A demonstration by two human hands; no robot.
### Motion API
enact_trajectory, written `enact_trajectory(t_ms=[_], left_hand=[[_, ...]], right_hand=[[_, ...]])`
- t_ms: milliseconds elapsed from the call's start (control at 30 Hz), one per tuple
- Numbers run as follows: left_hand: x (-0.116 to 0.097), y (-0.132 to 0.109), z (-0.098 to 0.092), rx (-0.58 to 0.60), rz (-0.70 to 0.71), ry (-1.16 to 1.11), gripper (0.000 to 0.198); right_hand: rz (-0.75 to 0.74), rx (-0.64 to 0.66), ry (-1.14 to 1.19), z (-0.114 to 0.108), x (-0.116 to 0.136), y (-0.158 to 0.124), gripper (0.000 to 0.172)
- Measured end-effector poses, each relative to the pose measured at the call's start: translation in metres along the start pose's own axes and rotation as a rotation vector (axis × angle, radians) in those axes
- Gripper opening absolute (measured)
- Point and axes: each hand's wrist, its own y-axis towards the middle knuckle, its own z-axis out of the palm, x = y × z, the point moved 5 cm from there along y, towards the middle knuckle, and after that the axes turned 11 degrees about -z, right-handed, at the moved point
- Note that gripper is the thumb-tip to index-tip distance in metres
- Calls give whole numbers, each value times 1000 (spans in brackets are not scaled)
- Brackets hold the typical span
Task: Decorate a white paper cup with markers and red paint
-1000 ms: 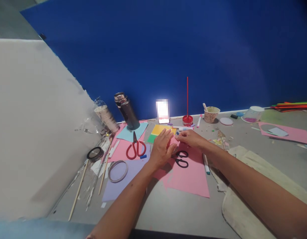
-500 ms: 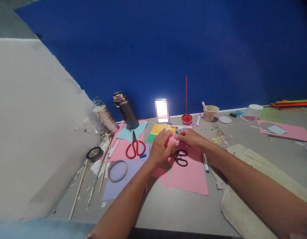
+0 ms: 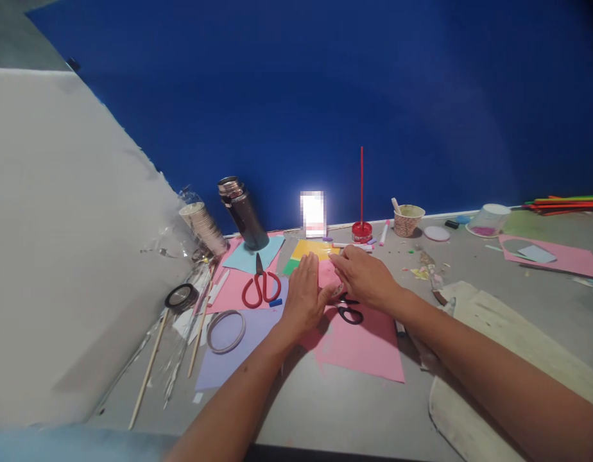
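A small pink paper piece [image 3: 329,274] lies between my two hands, over a round patterned rim that is mostly hidden. My left hand [image 3: 303,290] grips its left side, fingers stretched forward and thumb at the near edge. On the right, my right hand [image 3: 368,277] has bent fingers pressed on the paper's edge; its fingertips are partly hidden. Below the right hand lie black-handled scissors [image 3: 350,314], their blades covered, on a larger pink sheet [image 3: 366,350]. Beyond the hands are yellow paper [image 3: 310,248] and green paper [image 3: 291,267].
Red-handled scissors [image 3: 260,289], a grey tape ring [image 3: 226,332] and black tape [image 3: 181,296] lie left. A dark flask [image 3: 246,218] and stacked paper cups [image 3: 203,229] stand behind. Toward the right are a red stand with a stick [image 3: 362,231], a patterned cup [image 3: 408,222] and a cloth [image 3: 503,359].
My right hand has moved in over the pink paper's right side and now covers part of the black-handled scissors. My left hand has shifted slightly left, showing more of the paper.
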Motion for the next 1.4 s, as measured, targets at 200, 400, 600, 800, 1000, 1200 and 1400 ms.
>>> enact_trajectory(t_ms=[200, 400, 600, 800, 1000, 1200, 1400], left_hand=[[-7, -1, 2, 0, 2, 125, 85], [-16, -5, -1, 39, 36, 179, 86], [-19, -4, -2, 121, -73, 151, 88], [-13, -2, -7, 141, -172, -60, 76], [-2, 9, -22, 42, -210, -254, 48], [-2, 11, -25, 32, -184, -249, 41], [-2, 12, -24, 25, -201, -238, 40]], right_hand=[[6, 96, -156, -4, 5, 0, 23], [-26, 128, -186, -2, 5, -2, 22], [-43, 128, -160, 0, 6, -3, 25], [-8, 60, -63, -3, -10, -2, 32], [8, -34, 119, 3, -38, 5, 42], [-49, -66, 220, 13, -40, 9, 45], [-83, -71, 236, 16, -39, 9, 30]])
